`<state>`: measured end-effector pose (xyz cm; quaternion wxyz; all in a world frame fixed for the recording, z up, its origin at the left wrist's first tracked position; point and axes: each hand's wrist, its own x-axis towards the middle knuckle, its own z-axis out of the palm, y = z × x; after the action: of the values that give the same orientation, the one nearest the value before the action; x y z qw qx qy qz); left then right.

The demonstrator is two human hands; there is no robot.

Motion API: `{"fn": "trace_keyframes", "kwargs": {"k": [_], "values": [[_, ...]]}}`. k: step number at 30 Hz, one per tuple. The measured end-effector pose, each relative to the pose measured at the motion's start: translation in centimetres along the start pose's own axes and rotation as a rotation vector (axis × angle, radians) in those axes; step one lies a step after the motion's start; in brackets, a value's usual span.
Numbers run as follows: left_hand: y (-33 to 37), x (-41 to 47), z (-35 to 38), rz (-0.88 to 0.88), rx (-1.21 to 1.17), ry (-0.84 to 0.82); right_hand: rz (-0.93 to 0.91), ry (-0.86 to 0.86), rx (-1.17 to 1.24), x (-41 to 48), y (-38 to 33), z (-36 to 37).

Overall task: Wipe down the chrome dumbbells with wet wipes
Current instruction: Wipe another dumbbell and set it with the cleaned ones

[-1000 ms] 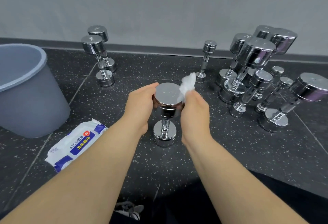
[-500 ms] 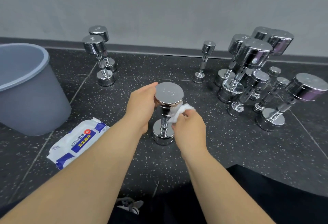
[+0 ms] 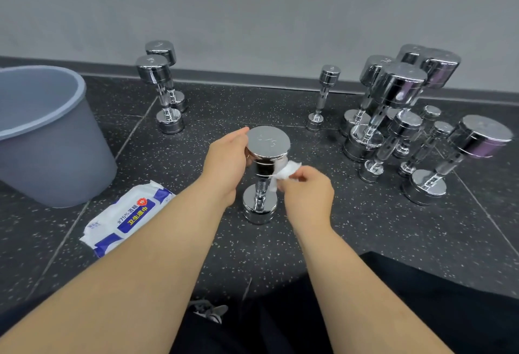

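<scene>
— Chrome under the hands?
— Yes: left hand (image 3: 224, 162) curls round the top head of the upright dumbbell (image 3: 266, 143) on the speckled floor (image 3: 365, 227); right hand (image 3: 307, 193) pinches a white wipe (image 3: 286, 171) against that head's right side.
— And around it?
— Wipe pack (image 3: 123, 216) near left, grey bin (image 3: 56, 157) far left, other dumbbells (image 3: 398, 87) standing right.

Only one view is given. It is taken from the person's head, and is directed forward and down over the speckled floor (image 3: 393, 221) as far as the grey wall (image 3: 252, 11). The left hand (image 3: 224, 162) and the right hand (image 3: 309, 193) are seen close, at mid-frame; the forearms (image 3: 140, 269) are cut by the bottom edge.
</scene>
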<state>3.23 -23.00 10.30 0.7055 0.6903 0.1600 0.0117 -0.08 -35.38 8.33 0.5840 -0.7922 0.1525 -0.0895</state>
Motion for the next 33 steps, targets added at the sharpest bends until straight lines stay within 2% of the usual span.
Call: {"fn": "trace_keyframes", "kwargs": {"k": [3, 6, 10, 14, 17, 22, 25, 29, 33], "values": [[0.0, -1.2, -0.7, -0.009, -0.007, -0.022, -0.072, 0.019, 0.034, -0.3, -0.9, -0.2], [0.2, -2.5, -1.1, -0.052, -0.032, -0.034, -0.053, -0.049, -0.031, -0.9, -0.9, -0.2], [0.5, -3.3, -1.4, -0.099, -0.09, -0.037, -0.097, -0.019, -0.007, -1.0, -1.7, -0.1], [0.5, -3.8, -1.4, -0.126, -0.101, -0.042, -0.036, -0.06, -0.068, -1.3, -1.0, 0.3], [0.8, -3.9, -1.9, -0.213, -0.049, -0.093, -0.061, -0.05, 0.018, -0.8, -1.8, 0.5], [0.7, -4.1, -2.3, -0.359, 0.016, -0.179, -0.055, -0.055, -0.025, -1.2, -1.2, 1.5], [0.6, -3.7, -2.4, -0.354, -0.024, -0.151, -0.058, -0.015, 0.038, -0.7, -2.0, 1.2], [0.7, -3.6, -2.3, -0.367, -0.194, -0.133, 0.008, -0.09, -0.074, -0.8, -0.9, 1.8], [0.0, -3.3, -1.8, -0.3, -0.236, -0.065, 0.11, -0.176, 0.204, -0.8, -0.8, 1.4]]}}
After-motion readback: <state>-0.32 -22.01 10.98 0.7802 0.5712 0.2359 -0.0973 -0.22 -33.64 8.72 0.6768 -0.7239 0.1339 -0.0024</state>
